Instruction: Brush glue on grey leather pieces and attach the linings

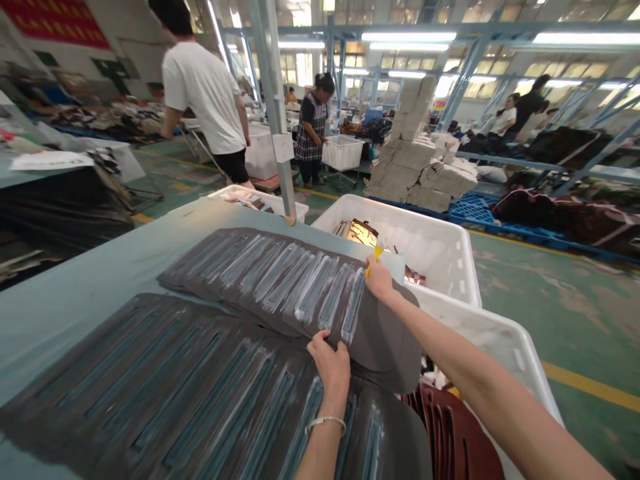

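Two rows of overlapping dark grey sheet pieces with long narrow slots lie fanned on a pale blue table. Whitish smears surround the slots of the far row, and fainter ones show on part of the near row. My right hand is closed around a small yellow-handled tool at the far row's right end. The tool's working end is hidden. My left hand, with a bracelet on the wrist, rests at the far row's front edge, thumb and fingers apart, fingertips touching the pieces.
White bins stand against the table's far and right sides. Slotted dark red pieces sit in the near one. A metal post rises at the table's far edge. Beyond it are a walking person, another person and stacked pale bundles.
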`<state>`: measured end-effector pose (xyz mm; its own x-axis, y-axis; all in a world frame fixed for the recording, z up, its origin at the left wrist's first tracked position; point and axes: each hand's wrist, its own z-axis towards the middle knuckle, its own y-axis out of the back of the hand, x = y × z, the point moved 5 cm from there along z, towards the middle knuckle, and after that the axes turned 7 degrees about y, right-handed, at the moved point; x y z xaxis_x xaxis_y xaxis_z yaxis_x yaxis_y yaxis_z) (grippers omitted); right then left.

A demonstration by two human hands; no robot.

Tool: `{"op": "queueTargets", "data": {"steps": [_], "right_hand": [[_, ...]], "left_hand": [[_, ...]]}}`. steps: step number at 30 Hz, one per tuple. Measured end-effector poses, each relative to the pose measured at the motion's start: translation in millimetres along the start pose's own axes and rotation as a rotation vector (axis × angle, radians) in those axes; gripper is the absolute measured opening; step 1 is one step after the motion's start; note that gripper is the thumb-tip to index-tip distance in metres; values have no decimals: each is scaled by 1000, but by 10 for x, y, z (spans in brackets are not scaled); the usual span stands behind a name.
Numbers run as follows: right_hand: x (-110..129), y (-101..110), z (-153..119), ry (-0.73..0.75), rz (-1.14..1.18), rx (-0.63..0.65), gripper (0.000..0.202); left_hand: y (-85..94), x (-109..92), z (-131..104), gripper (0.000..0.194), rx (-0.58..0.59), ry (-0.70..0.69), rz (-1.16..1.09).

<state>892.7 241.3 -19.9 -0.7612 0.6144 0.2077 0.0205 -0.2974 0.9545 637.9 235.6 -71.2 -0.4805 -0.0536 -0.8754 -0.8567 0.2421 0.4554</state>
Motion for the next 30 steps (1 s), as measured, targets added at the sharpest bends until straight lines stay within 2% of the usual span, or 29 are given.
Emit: {"op": "queueTargets", "data": {"steps": [5,11,14,16,19,22,25,30], "right_hand": [[-123,-186,-391,-1,0,56,22],[-139,-188,-438,-26,61,19,22],[-140,-66,-479,-37,107,-38,21],[-127,69,-530,-6,135,-94,25],[-77,315,-604,89,250,-170,33],[23,523,-655,176,488,-212,28],[174,544,-692,193,711,-145,23],[371,224,-639,238,888,115,19]], "left_hand": [[27,34,-1,30,11,18,-41],[62,52,-46,31,-6,9,-61],[172,46,-109,30,-83,-29,-20],[245,-10,-183,28,-116,-120,59],[238,-149,-325,18,-41,-308,246],[143,-237,-444,22,46,-418,421],[43,-270,-501,34,57,-505,556],[-55,-245,-471,36,58,-569,716]]}}
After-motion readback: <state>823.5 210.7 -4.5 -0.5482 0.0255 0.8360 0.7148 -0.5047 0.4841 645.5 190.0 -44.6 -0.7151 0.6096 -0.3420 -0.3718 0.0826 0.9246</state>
